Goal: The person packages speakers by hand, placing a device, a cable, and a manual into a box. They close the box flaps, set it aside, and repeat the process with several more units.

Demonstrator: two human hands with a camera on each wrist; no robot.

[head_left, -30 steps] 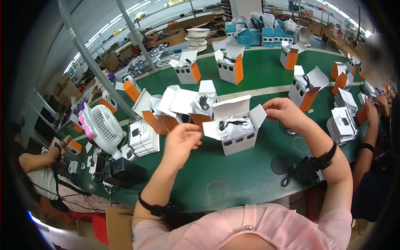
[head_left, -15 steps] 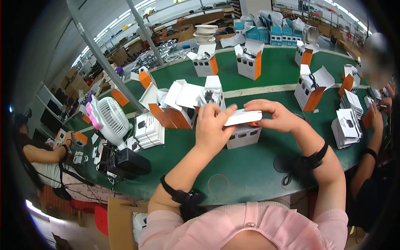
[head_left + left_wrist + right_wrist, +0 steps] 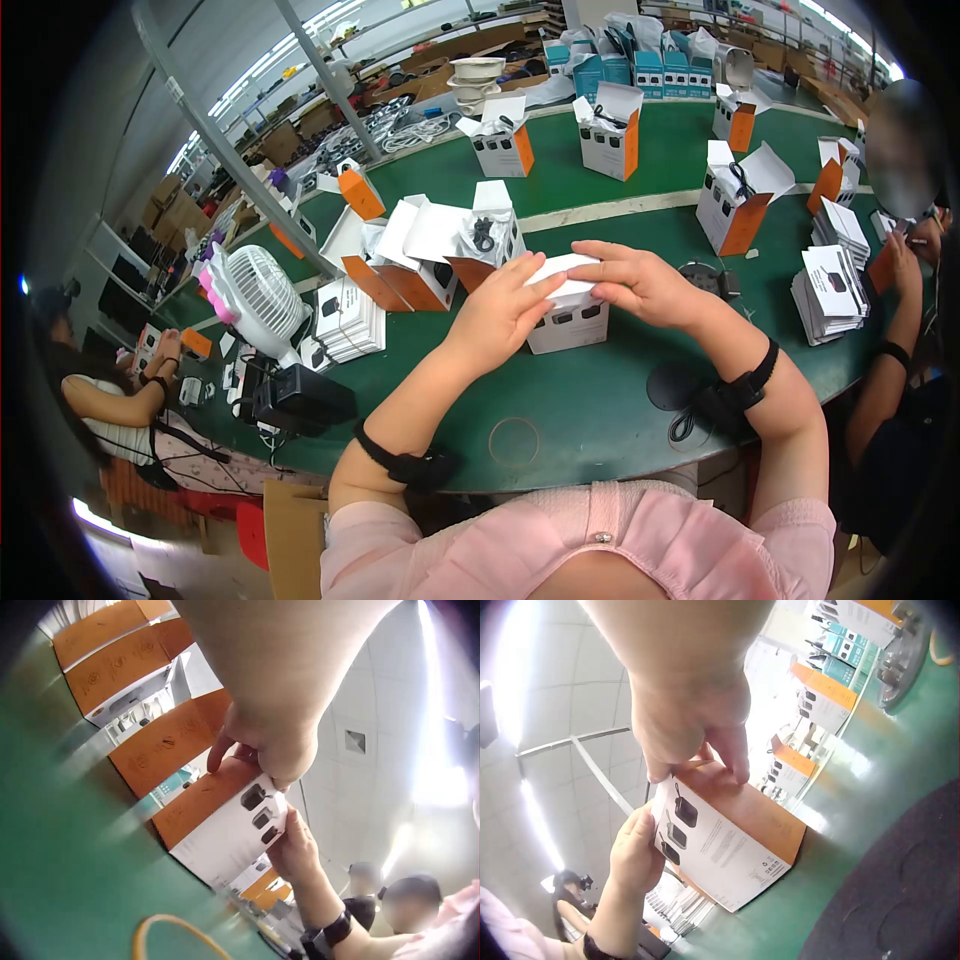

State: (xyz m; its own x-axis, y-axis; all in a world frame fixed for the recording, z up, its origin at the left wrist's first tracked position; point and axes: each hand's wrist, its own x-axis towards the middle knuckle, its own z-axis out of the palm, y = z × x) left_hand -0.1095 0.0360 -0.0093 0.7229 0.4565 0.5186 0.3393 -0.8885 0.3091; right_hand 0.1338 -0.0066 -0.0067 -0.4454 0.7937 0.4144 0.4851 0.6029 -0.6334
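Note:
A small white carton (image 3: 568,332) with pictures of black devices on its front stands on the green table, its white lid (image 3: 562,266) folded down over the top. My left hand (image 3: 497,315) holds the carton's upper left corner, fingers reaching over the lid. From the right, my right hand (image 3: 645,285) grips the opposite upper corner. In the right wrist view, a finger bends down the orange side (image 3: 761,817) while the thumb lies at the front edge. The left wrist view likewise shows left fingers at the other orange side (image 3: 202,802). The carton's contents are hidden.
Open cartons (image 3: 405,260) stand just left. Stacks of printed booklets lie left (image 3: 350,320) and right (image 3: 830,290). A white fan (image 3: 262,295) stands by a black box (image 3: 303,398). A black round pad (image 3: 672,386) lies near my right forearm. People work at both sides.
The carton was open, with a bagged item and black cable showing. My hands came in from both sides and folded the lid down; it now lies lower, over the top.

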